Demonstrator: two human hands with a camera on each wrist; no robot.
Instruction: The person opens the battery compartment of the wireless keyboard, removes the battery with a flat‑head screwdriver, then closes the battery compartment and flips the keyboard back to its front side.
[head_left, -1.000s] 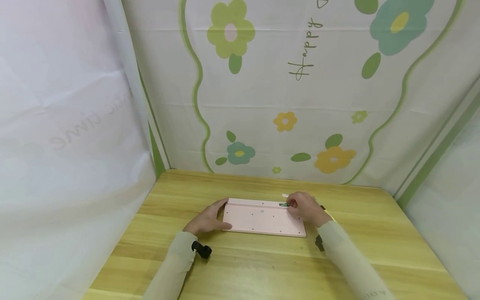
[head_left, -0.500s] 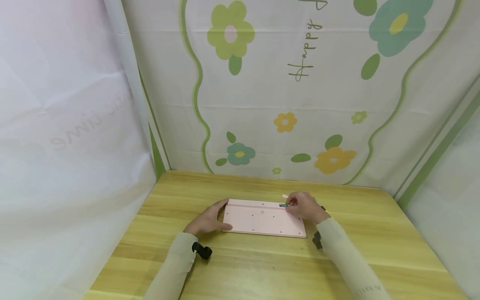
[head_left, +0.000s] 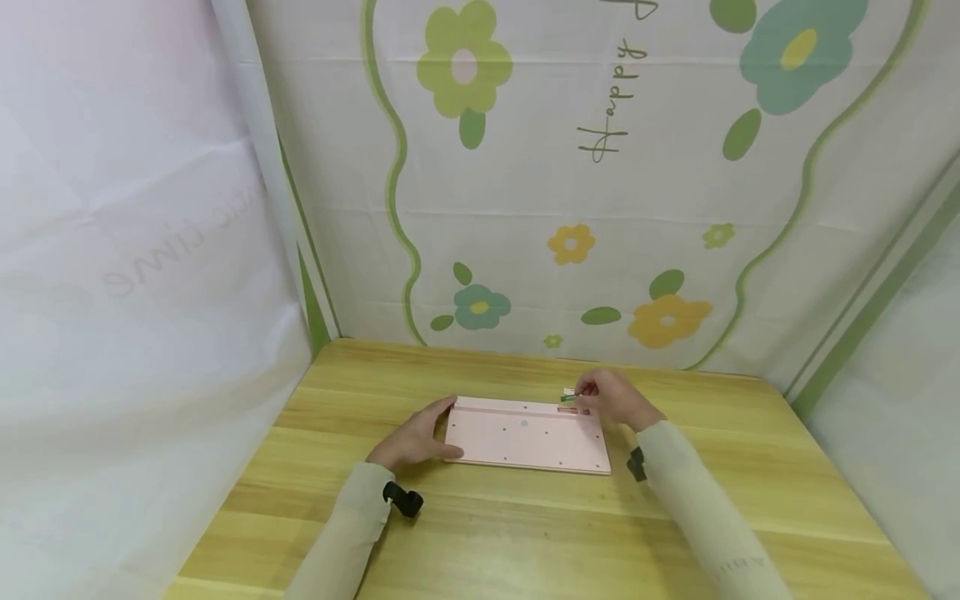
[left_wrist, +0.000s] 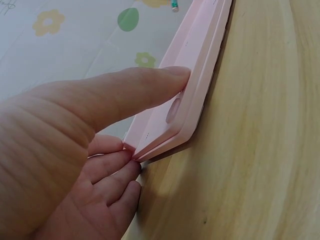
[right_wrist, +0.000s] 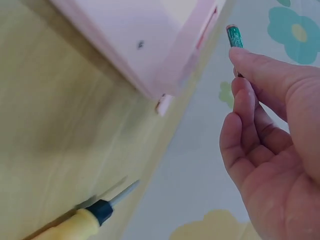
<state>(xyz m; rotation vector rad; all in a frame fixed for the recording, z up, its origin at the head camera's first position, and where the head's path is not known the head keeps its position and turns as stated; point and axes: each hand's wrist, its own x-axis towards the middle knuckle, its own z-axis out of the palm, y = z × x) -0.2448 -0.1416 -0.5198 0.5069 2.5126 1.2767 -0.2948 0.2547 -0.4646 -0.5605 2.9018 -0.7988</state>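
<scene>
A pink keyboard [head_left: 517, 437] lies underside up, showing several small screws. My left hand [head_left: 414, 438] grips its left end. In the left wrist view the thumb [left_wrist: 150, 87] lies on the keyboard's upturned face and the other fingers are at its edge. My right hand [head_left: 617, 397] pinches a small green battery [right_wrist: 234, 36] between thumb and fingertips, above the far right edge of the keyboard. Just below it the narrow battery slot [head_left: 567, 410] is uncovered, with a reddish strip showing inside.
Behind the keyboard's far right edge lies a small pink cover piece [head_left: 568, 391]. A screwdriver with a yellow and black handle [right_wrist: 82, 225] rests on the wooden table [head_left: 510, 542] to the right. A flower-printed cloth [head_left: 525, 183] hangs along the table's back edge.
My right hand has lifted the green battery up and away from the slot, toward the back, baring the slot. The left hand and keyboard have stayed in place.
</scene>
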